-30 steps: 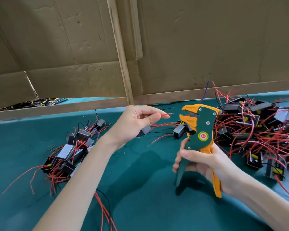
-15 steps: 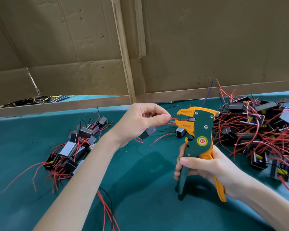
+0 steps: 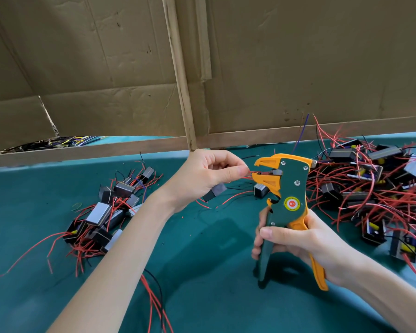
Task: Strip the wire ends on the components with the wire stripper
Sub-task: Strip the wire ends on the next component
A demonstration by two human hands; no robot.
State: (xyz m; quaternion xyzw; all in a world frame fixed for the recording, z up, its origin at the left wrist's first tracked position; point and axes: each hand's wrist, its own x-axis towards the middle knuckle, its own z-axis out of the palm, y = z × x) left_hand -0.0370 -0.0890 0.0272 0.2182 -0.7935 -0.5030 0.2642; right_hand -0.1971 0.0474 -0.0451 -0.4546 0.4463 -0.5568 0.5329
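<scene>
A person's left hand (image 3: 209, 175) pinches the thin red wire (image 3: 250, 172) of a dangling grey box component (image 3: 215, 192) at the gaping mouth of a green-and-orange wire stripper (image 3: 289, 188), which the right hand (image 3: 298, 239) grips by its handles; the tangled heap of red-wired components (image 3: 375, 186) on the right likely awaits stripping.

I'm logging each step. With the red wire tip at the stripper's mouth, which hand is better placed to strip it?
Right: the right hand wraps both handles of the green-and-orange wire stripper and can probably just squeeze; the left hand pinches the thin red wire.
</scene>
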